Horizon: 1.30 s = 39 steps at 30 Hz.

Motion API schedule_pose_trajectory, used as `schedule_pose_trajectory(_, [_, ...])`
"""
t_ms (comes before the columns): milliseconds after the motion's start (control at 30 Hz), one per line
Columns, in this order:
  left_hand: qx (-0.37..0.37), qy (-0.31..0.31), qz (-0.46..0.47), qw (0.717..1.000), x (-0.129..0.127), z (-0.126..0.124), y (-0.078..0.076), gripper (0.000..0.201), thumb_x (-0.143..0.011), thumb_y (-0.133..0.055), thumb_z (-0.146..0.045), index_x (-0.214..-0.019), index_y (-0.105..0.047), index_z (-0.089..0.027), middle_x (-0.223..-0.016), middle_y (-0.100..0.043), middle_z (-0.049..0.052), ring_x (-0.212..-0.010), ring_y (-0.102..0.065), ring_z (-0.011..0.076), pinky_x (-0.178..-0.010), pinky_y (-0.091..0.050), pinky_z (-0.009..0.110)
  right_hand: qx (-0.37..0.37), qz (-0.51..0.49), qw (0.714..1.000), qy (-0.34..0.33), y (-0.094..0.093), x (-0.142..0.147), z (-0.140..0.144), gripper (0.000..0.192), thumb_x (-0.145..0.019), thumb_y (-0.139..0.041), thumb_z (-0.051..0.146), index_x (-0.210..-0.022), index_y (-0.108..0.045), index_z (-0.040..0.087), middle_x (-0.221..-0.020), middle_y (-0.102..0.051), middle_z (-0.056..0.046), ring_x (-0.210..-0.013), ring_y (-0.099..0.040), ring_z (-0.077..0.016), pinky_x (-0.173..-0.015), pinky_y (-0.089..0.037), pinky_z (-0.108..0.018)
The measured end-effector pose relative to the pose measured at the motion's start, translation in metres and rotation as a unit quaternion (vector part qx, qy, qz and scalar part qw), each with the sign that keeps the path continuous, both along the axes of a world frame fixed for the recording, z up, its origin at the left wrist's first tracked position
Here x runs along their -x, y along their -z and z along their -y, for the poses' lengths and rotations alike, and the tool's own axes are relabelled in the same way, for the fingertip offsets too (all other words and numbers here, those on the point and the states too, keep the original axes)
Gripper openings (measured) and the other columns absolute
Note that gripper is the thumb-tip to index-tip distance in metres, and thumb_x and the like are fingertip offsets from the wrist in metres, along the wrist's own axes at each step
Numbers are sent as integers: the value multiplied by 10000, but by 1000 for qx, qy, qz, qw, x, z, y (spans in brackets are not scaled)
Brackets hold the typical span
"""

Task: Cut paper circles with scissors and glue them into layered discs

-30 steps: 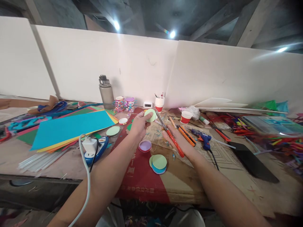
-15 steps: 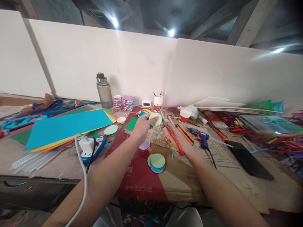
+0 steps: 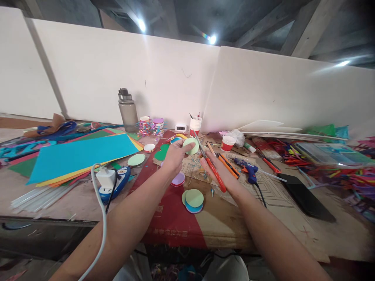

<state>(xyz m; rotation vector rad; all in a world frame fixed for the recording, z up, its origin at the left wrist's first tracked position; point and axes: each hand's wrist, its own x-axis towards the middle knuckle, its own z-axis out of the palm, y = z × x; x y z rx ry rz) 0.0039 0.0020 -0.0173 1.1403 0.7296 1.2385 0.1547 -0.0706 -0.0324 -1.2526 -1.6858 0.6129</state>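
Note:
My left hand (image 3: 175, 156) pinches a pale green paper circle (image 3: 191, 146) between thumb and fingers, above the table. Held in my right hand (image 3: 211, 166) is a pair of scissors with red handles (image 3: 216, 175); the blades point up and away, close beside the circle's right edge. Whether the blades touch the paper I cannot tell. Below the hands lie overlapping discs, with a pale green circle (image 3: 194, 198) on top and blue and lilac ones under it. A lilac disc (image 3: 178, 179) sits near my left wrist.
Left stand a blue power strip (image 3: 121, 186) with a white cable, coloured paper sheets (image 3: 79, 154) and a bottle (image 3: 128, 113). On the right lie a blue glue gun (image 3: 250, 171), a black phone (image 3: 306, 197) and orange cutters (image 3: 230, 167). A red-and-white paper cup (image 3: 227, 143) stands behind.
The view has shifted slightly. Both hands keep hold of the paper circle and the scissors, and the circle sits a touch further left. Nothing was let go.

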Motion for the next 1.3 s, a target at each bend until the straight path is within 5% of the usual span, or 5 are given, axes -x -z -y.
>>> schedule_pose_trajectory(333, [0,3,-2,1000,-1,-1,1,343,-556,-820,-363,-795,-688,-156,-755,-655,2,-636,-524,91,-611,-368,229,42,9,999,-7,-2,3,4,325,-884,-526,563,-917,-492,242,-654,-464,38,-562,-424,-131,-533,-348,-284])
schedule_pose_trajectory(1067, [18,29,-12,999,3,-1,-4,350,-517,-848,-366,-740,-680,-154,-710,-652,3,-654,-534,102,-621,-367,230,4,1,1000,-1,17,-2,-7,255,-906,-513,481,-859,-463,236,-664,-391,35,-548,-350,-102,-492,-281,-257])
schedule_pose_trajectory(1300, [24,50,-11,998,6,-3,-7,351,-508,-854,-342,-745,-688,-143,-706,-663,8,-631,-545,98,-605,-358,224,8,44,999,-1,6,-1,-1,292,-895,-515,513,-849,-457,231,-630,-409,36,-530,-360,-111,-500,-279,-277])
